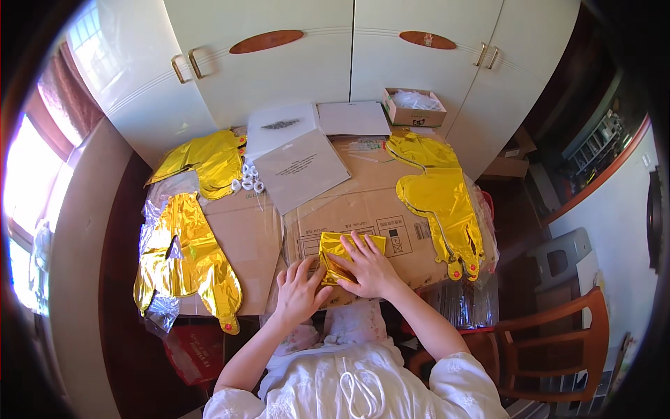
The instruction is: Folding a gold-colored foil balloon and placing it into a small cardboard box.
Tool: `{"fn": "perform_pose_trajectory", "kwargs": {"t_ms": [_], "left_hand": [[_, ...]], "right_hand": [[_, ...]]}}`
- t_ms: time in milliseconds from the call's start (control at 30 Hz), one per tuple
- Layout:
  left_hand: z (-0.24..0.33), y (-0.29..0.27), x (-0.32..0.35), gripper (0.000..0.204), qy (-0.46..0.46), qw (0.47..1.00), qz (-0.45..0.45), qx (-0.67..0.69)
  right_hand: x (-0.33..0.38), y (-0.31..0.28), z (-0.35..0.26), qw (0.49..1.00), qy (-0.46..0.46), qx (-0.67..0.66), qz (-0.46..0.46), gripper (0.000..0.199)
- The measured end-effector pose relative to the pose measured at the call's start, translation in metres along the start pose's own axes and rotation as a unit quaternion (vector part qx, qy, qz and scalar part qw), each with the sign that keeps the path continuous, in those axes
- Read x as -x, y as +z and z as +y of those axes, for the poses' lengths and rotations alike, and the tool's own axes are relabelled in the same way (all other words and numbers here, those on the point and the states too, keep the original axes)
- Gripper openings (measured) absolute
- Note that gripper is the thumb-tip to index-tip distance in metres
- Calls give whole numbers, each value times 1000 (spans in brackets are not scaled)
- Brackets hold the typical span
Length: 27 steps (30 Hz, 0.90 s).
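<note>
A gold foil balloon folded into a small packet (373, 243) lies on the cardboard near the table's front edge. My right hand (368, 271) is laid flat over it with the fingers stretched out. At the packet's left edge, my left hand (299, 292) rests with its fingers apart, the fingertips by the foil. Flat, unfolded gold foil balloons lie on both sides: one at the near left (188, 255), more at the far left (209, 157), and an overlapping pile on the right (436, 195).
Cardboard (237, 230) covers the table. A grey printed card (301, 171) lies beyond my hands, with white ribbon rolls (250, 180) beside it. A small box of clear plastic bags (415, 115) stands at the back by white cabinets (279, 70). A wooden chair (551, 342) is at the right.
</note>
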State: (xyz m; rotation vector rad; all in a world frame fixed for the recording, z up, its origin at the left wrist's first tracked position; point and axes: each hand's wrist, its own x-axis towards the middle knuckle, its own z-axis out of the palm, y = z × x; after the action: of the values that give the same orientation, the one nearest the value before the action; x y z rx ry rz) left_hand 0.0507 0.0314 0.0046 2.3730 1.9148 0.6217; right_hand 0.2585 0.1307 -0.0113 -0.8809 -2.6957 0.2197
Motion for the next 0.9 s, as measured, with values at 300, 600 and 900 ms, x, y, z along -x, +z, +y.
{"fn": "perform_pose_trajectory", "kwargs": {"t_ms": [300, 600, 900], "left_hand": [[-9, -1, -26, 49, 71, 996, -53, 9], [-31, -26, -9, 37, 77, 995, -6, 70], [0, -13, 15, 56, 181, 983, -40, -11]], "right_hand": [[-1, 0, -1, 1000, -1, -6, 3, 65], [0, 1, -1, 1000, 0, 8, 1, 65], [-1, 1, -2, 1000, -1, 6, 3, 65]]}}
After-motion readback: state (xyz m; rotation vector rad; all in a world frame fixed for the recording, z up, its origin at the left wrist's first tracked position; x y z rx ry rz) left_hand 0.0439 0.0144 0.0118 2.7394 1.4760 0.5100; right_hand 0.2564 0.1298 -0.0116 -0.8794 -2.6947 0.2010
